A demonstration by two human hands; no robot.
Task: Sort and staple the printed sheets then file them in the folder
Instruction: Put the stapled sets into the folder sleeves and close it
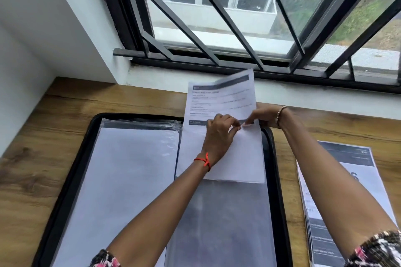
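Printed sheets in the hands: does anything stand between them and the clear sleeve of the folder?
Nothing visible blocks the way. The left hand and right hand pinch at the mouth of the clear sleeve, below the printed sheets; a white sheet seems to lie in its upper half.

Black folder [74,180] open flat, printed sheets [219,97] partway into its right half, spare stack [338,180] alongside

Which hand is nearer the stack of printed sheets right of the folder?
Right. The right hand pinches the held sheet at the folder's far edge, up and left of the stack; the left hand pinches it too, farther left over the folder.
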